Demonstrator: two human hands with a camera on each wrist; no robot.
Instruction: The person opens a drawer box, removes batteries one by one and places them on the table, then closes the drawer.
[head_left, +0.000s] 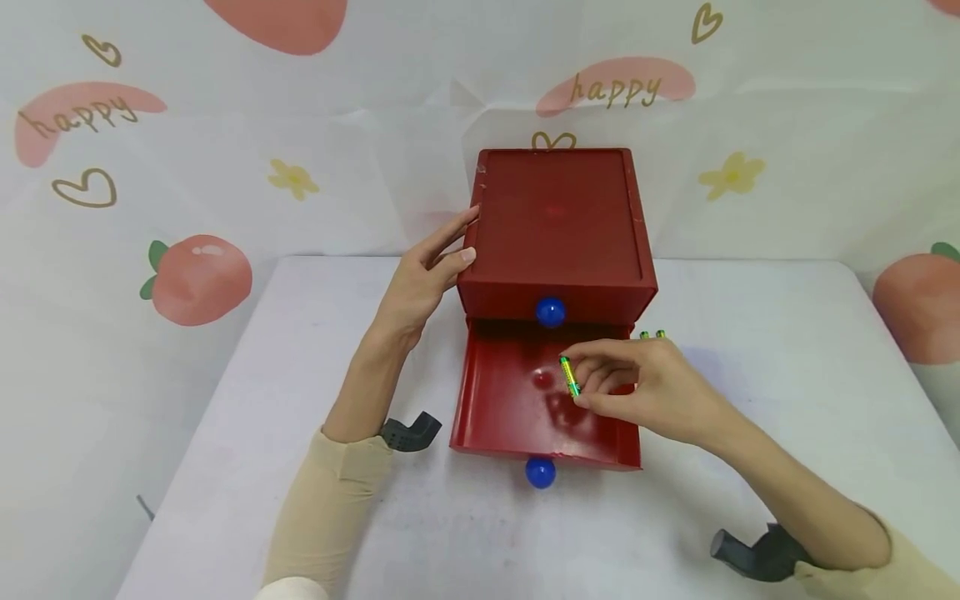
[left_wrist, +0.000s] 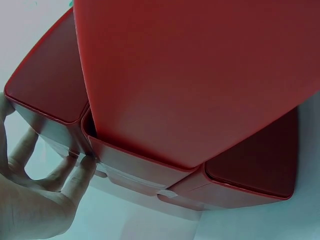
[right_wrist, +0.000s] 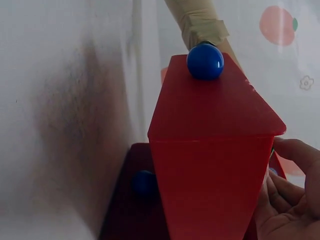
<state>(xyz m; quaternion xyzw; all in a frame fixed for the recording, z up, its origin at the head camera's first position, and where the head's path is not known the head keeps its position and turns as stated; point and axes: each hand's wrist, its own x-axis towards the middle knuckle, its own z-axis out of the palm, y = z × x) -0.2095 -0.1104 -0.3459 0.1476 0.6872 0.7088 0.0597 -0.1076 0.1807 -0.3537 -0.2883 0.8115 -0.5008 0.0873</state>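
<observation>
The right hand (head_left: 641, 383) makes a narrow grip: the thumb and the index finger pinch one green-and-yellow battery (head_left: 570, 377) at its two ends, and the battery is tilted. Directly below this grip is the pulled-out middle drawer (head_left: 498, 412) of a red drawer cabinet (head_left: 558, 217), and the blue knob (head_left: 540, 472) of this drawer is nearer to the person than the grip. Another blue knob (head_left: 551, 312), on the top drawer, is beyond the grip. Two more batteries (head_left: 660, 334) show just behind the right hand, partly hidden. To the left of the grip, the left hand (head_left: 426, 279) rests with spread fingers against the cabinet's left side.
</observation>
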